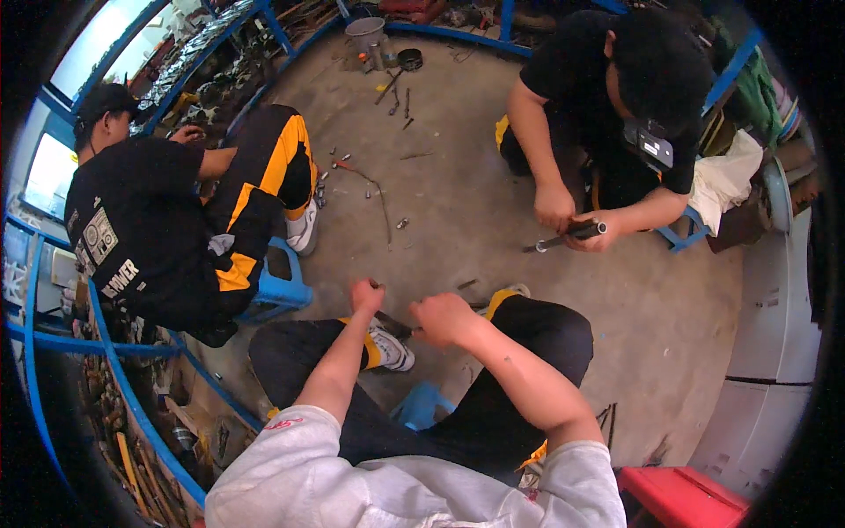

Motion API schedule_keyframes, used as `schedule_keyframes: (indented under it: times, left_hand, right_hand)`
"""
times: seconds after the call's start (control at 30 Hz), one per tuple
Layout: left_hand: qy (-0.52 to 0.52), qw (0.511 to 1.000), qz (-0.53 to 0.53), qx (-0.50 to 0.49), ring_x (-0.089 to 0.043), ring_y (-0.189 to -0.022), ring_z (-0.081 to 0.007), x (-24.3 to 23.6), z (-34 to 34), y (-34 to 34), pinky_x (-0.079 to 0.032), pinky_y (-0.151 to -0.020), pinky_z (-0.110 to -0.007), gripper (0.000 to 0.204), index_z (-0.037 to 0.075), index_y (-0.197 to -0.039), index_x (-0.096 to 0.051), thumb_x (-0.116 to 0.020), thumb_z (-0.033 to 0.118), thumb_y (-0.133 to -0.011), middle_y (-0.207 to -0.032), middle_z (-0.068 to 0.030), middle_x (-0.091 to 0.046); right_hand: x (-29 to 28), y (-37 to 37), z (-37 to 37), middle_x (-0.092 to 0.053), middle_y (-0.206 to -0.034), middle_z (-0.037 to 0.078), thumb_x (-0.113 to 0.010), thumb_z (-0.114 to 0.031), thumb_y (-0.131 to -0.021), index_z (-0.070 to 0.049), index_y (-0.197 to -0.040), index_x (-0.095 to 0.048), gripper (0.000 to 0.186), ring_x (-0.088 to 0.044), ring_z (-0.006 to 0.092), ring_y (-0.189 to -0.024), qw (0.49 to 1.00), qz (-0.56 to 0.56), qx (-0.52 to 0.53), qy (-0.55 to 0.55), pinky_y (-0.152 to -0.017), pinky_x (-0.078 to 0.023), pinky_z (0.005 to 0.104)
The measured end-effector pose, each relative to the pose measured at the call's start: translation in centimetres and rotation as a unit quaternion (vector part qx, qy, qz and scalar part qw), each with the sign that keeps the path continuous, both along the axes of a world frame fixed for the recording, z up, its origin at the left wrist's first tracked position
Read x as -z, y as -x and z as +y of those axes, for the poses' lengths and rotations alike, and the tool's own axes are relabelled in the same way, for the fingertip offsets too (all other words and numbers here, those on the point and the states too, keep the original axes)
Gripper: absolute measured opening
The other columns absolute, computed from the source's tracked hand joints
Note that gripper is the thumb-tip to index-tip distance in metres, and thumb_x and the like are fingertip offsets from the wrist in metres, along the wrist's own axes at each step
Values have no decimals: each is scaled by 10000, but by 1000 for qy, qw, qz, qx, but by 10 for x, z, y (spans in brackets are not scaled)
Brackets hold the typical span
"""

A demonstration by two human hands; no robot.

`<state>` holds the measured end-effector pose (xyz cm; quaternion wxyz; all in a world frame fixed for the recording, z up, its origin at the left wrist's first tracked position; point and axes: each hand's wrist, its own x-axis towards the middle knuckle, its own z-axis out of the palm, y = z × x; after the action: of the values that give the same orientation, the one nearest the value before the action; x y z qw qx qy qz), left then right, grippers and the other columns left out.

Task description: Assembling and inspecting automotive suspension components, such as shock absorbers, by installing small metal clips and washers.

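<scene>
Both my hands are out over my feet, above the concrete floor. My left hand (366, 297) is closed, with a dark end showing at its top. My right hand (443, 317) is closed too, a little nearer and to the right. A dark, narrow bar-like piece (393, 326) runs between them, one end at each hand. Its kind is too small and shaded to make out. Just beyond my right hand a short dark piece (467, 284) shows.
On the left a person (132, 211) sits on a blue stool (280, 280). At the right another person handles a dark-gripped metal tool (572, 236). Loose sockets (320, 187), rods (387, 88) and a bucket (365, 37) stand ahead. A red stool (682, 497) is behind right.
</scene>
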<state>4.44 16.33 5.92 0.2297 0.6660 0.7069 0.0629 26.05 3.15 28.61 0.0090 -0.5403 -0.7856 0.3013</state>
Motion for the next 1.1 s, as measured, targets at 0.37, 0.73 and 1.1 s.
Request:
schedule_keyframes:
  times: [0.37,0.73,1.1]
  left_hand:
    - [-156,976,-6,155,-587,-885,-360,-22,-178,-13,-470,-818,-452,179,33,-751,-666,-658,211,-726,-853,-174,-640]
    - [-89,963,-6,254,-561,-945,-351,-6,-276,-29,-445,-841,-468,190,32,-855,-627,-644,192,-753,-937,-165,-607]
    - [-176,974,-40,136,-554,-938,-372,-24,-181,-8,-442,-844,-469,225,5,-874,-624,-638,199,-761,-874,-181,-609]
  right_hand:
    - [11,1,-50,-674,-922,169,-677,-331,-778,-52,-991,-631,354,-650,352,-897,999,-7,36,2,-746,-527,456]
    - [11,3,-81,-691,-976,124,-658,-204,-728,-101,-1016,-676,306,-671,304,-911,999,-14,43,-9,-737,-542,422]
    - [-5,14,-68,-665,-913,183,-682,-306,-765,-53,-1028,-607,373,-645,350,-885,999,15,30,-37,-727,-526,447]
